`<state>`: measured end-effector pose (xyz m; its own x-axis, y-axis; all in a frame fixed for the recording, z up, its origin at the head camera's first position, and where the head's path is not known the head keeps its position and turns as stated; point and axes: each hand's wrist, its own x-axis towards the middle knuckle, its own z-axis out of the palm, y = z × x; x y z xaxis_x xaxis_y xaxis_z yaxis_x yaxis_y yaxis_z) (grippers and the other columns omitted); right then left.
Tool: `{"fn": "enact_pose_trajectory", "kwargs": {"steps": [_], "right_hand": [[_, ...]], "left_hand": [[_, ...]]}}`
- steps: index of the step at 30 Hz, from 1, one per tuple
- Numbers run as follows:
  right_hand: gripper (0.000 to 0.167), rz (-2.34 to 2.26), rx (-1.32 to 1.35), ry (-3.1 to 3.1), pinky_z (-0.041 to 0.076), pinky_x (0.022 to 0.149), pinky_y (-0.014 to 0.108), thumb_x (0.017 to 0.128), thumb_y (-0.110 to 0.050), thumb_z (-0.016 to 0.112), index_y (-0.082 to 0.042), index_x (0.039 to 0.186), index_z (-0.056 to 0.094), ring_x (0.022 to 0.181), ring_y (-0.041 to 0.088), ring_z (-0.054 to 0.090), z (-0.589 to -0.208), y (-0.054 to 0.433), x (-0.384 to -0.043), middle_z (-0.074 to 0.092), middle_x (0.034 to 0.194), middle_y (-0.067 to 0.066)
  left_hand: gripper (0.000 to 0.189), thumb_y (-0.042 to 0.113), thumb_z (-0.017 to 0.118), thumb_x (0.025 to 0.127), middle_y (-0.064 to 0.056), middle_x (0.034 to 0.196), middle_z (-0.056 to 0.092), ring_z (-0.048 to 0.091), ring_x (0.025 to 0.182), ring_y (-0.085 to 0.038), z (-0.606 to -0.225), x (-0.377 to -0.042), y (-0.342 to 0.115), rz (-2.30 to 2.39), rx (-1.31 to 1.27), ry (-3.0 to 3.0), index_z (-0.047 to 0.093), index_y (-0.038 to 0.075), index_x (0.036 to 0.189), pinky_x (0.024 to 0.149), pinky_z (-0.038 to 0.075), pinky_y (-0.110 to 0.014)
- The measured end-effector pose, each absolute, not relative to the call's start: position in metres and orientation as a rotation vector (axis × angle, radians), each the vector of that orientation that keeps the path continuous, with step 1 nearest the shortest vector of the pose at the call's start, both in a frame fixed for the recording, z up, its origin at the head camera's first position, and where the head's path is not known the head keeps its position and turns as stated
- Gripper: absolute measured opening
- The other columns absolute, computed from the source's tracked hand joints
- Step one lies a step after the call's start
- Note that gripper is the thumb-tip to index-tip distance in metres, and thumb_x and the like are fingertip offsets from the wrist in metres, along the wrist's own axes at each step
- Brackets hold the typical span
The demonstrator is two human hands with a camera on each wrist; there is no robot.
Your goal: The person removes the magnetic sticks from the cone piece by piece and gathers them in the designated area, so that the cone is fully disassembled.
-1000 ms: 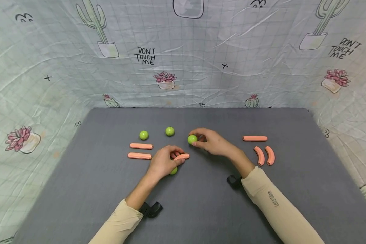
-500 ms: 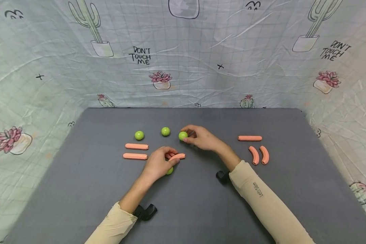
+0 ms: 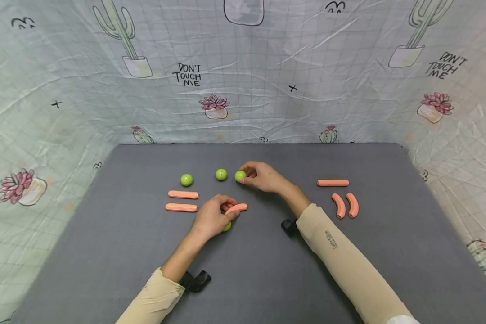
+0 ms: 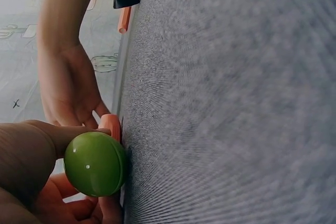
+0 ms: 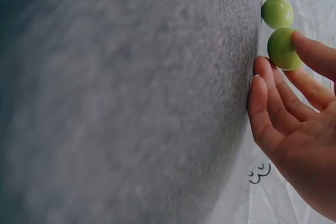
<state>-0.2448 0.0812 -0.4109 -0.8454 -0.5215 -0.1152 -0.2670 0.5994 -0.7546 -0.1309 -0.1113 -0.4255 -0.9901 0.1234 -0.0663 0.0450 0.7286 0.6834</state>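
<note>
My right hand point(image 3: 265, 176) pinches a small green ball point(image 3: 240, 176) between thumb and fingers, toward the back of the table. In the right wrist view the thumb presses on this ball point(image 5: 284, 50), and a second green ball shows beyond it. My left hand point(image 3: 213, 218) holds a curved pink sausage-shaped piece point(image 3: 238, 207) low at the table's middle. Another green ball point(image 3: 227, 226) lies by the left wrist side, partly hidden by that hand; the left wrist view shows this ball point(image 4: 95, 164) close, with the pink piece point(image 4: 111, 125) behind it.
Two green balls, one at the back left point(image 3: 186, 180) and one nearer the right hand point(image 3: 221, 174), sit on the grey table point(image 3: 243, 279). Straight pink pieces point(image 3: 181, 207) lie left; a straight piece point(image 3: 333, 182) and two curved pieces point(image 3: 353, 205) lie right. Patterned cloth point(image 3: 263, 58) surrounds the table.
My right hand has carried its green ball left and toward the back, closer to the other balls. The left hand keeps its place on the curved pink piece.
</note>
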Motion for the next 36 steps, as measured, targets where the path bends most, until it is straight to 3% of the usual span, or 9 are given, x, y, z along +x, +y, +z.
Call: {"fn": "enact_pose_trajectory", "kwargs": {"steps": [25, 36], "right_hand": [[0.042, -1.094, -0.604, 2.476, 0.055, 0.094, 0.036, 0.100, -0.021, 0.072, -0.008, 0.139, 0.063, 0.113, 0.027, 0.067, -0.416, 0.062, -0.257, 0.069, 0.126, 0.015], [0.049, -1.106, -0.548, 2.445, 0.056, 0.085, 0.032, 0.100, -0.024, 0.073, -0.008, 0.143, 0.059, 0.111, 0.027, 0.066, -0.414, 0.067, -0.252, 0.068, 0.126, 0.015]], "left_hand": [[0.020, 0.021, 0.082, 0.092, -0.003, 0.100, 0.069, 0.064, 0.090, -0.016, -0.424, -0.129, -0.115, 1.122, 0.197, 2.822, 0.078, 0.014, 0.109, 0.081, 0.052, -0.034], [0.035, 0.024, 0.084, 0.090, -0.004, 0.112, 0.070, 0.066, 0.102, -0.019, -0.413, -0.119, -0.121, 1.112, 0.193, 2.756, 0.074, 0.013, 0.122, 0.091, 0.054, -0.041]]}}
